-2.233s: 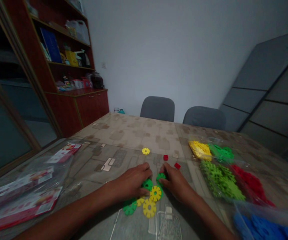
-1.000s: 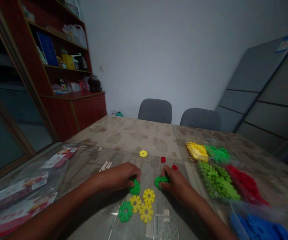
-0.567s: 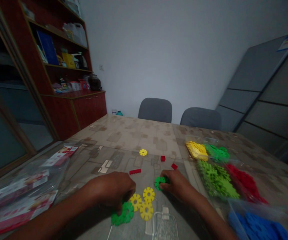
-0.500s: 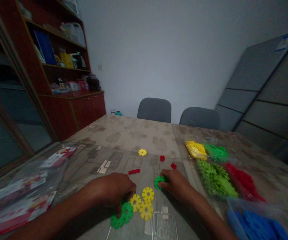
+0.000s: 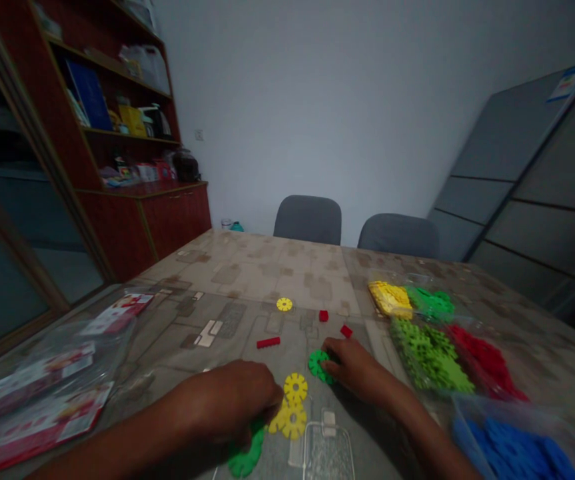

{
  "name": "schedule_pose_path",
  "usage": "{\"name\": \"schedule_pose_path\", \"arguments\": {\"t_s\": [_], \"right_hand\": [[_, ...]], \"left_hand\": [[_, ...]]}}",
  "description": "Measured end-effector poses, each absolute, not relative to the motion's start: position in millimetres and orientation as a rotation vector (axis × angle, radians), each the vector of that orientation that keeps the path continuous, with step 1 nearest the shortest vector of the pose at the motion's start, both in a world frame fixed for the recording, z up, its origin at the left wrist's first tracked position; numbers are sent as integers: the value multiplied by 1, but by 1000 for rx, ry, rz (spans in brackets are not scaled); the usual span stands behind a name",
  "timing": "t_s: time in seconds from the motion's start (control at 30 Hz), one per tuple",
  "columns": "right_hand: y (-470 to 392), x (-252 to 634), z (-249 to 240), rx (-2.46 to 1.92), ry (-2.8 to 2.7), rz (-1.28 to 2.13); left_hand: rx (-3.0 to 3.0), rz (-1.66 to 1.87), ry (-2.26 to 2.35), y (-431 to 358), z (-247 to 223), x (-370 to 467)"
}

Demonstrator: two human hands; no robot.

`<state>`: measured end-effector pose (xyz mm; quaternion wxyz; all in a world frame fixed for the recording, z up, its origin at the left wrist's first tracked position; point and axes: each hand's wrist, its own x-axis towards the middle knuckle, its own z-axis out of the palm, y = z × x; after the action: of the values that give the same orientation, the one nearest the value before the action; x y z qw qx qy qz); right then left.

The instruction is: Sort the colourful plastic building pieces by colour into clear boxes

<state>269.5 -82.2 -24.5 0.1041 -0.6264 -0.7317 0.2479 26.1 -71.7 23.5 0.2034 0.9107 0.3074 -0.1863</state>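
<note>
My left hand point(image 5: 240, 403) is curled over green notched interlocking discs point(image 5: 248, 460), its thumb against them. They look tilted and slightly blurred, and the hand hides part of them. Just right of these fingers lies a cluster of yellow notched discs point(image 5: 294, 419), the leftmost partly covered. My right hand point(image 5: 351, 367) pinches a green notched disc point(image 5: 318, 365) between thumb and fingers, close to the tabletop. Beyond the hands are a red ridged bar point(image 5: 268, 343), two small red blocks point(image 5: 324, 315) and a single yellow disc point(image 5: 284, 305).
On the right stand clear containers of yellow point(image 5: 391, 299), green point(image 5: 431, 304), light green point(image 5: 432, 357), red point(image 5: 490, 363) and blue pieces point(image 5: 522, 450). Plastic packaging point(image 5: 62, 380) lies on the left. Two grey chairs point(image 5: 308, 217) stand behind the table point(image 5: 247, 260).
My left hand has shifted slightly right, over the leftmost yellow disc, and the green discs under it have turned and moved. The right hand's green disc has barely moved.
</note>
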Motion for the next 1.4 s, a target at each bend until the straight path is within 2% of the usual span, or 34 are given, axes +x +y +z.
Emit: {"name": "schedule_pose_path", "arguments": {"t_s": [0.37, 0.5, 0.67, 0.87, 1.03, 1.27, 1.4], "right_hand": [[-79, 274, -26, -1836, -2066, 796], [-80, 274, -20, -1719, -2030, 898], [-88, 258, -12, -1468, -1987, 1081], [-92, 237, -11, -1336, -1842, 995], [-91, 239, 0, -1347, -1732, 838], [-93, 240, 15, -1315, -1627, 718], [-95, 237, 17, -1253, -1631, 836]], "left_hand": [[2514, -366, 903, -73, 18, 20], [2436, -312, 781, -61, 17, 17], [2112, 64, 918, -35, 11, 20], [1637, 250, 807, -37, 10, 31], [1653, 464, 851, -31, 9, 32], [1621, 525, 833, -25, 4, 32], [1589, 547, 798, -23, 3, 31]]}}
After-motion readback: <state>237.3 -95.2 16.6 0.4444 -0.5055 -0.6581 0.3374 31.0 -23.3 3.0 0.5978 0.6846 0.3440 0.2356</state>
